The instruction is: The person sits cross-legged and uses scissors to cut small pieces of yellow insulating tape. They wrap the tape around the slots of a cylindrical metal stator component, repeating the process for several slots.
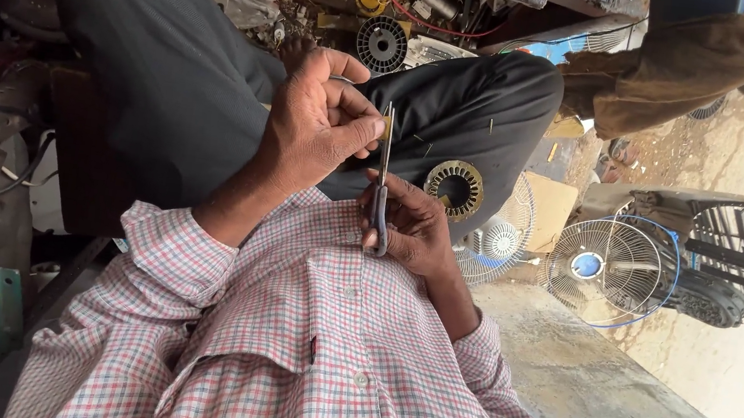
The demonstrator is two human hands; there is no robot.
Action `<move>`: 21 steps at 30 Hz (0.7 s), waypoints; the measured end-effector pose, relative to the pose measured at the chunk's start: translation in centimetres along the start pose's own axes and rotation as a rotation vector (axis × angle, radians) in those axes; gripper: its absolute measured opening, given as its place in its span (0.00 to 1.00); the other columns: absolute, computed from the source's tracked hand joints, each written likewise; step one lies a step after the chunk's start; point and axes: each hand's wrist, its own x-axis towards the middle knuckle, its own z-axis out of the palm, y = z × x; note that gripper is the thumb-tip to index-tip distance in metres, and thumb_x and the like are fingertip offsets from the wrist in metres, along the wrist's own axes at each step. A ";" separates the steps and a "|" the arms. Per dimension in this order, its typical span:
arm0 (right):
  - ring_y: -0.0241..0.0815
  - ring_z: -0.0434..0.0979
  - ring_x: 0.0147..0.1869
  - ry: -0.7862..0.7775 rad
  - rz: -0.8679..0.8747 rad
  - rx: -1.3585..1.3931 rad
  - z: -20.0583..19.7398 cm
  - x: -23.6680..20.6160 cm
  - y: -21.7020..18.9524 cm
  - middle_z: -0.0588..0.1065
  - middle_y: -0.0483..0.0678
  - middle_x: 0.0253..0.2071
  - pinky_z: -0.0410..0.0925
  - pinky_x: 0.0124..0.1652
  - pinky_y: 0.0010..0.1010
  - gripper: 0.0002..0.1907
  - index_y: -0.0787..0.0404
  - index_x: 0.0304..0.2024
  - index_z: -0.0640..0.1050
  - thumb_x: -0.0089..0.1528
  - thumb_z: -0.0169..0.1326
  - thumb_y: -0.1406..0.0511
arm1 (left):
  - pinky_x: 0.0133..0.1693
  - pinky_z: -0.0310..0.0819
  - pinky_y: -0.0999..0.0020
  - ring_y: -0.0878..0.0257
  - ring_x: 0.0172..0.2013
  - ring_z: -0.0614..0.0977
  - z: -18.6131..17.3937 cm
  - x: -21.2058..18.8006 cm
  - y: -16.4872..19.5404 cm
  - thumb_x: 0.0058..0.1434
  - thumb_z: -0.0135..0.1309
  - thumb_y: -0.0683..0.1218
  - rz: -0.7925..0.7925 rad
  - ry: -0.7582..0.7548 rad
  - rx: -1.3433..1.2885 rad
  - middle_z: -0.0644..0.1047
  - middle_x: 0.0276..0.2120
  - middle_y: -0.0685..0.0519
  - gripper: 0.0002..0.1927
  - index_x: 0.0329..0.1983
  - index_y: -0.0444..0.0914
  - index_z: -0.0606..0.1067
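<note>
Checked shirt [299, 359] nearest, right hand [412, 228] fingers gripping scissors [380, 191], left hand [321, 124] fingers pinching small yellowish piece [387, 128], mostly hidden.

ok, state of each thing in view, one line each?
scissors: upright, blades closed or nearly closed, handles in the right hand
right hand: gripping the scissor handles
left hand: pinching a small yellowish piece against the blades
motor core: resting on the lap, untouched
blue-rimmed fan: on the ground, guard on; cannot tell if spinning
white fan guard: lying by the knee
</note>
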 end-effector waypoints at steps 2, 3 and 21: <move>0.34 0.81 0.47 -0.012 -0.017 0.032 -0.1 0.1 0.4 0.78 0.50 0.50 0.76 0.50 0.26 0.38 0.62 0.70 0.71 0.58 0.69 0.71 | 0.32 0.85 0.75 0.65 0.32 0.86 -0.1 0.1 -0.4 0.65 0.59 0.34 -0.011 -0.003 -0.007 0.81 0.33 0.44 0.21 0.55 0.29 0.62; 0.34 0.81 0.45 -0.018 -0.028 0.049 -0.1 0.2 0.6 0.78 0.50 0.49 0.76 0.48 0.26 0.37 0.62 0.70 0.71 0.59 0.69 0.71 | 0.32 0.85 0.75 0.65 0.32 0.86 -0.2 0.1 -0.5 0.65 0.59 0.34 -0.019 -0.005 -0.031 0.81 0.33 0.44 0.21 0.55 0.29 0.62; 0.37 0.79 0.56 0.042 -0.100 -0.101 -0.4 -0.1 1.8 0.78 0.50 0.53 0.76 0.56 0.29 0.36 0.64 0.70 0.71 0.60 0.69 0.70 | 0.31 0.84 0.73 0.65 0.30 0.85 -0.6 -0.6 -2.6 0.60 0.60 0.35 -0.217 -0.074 -0.159 0.80 0.33 0.43 0.24 0.55 0.28 0.63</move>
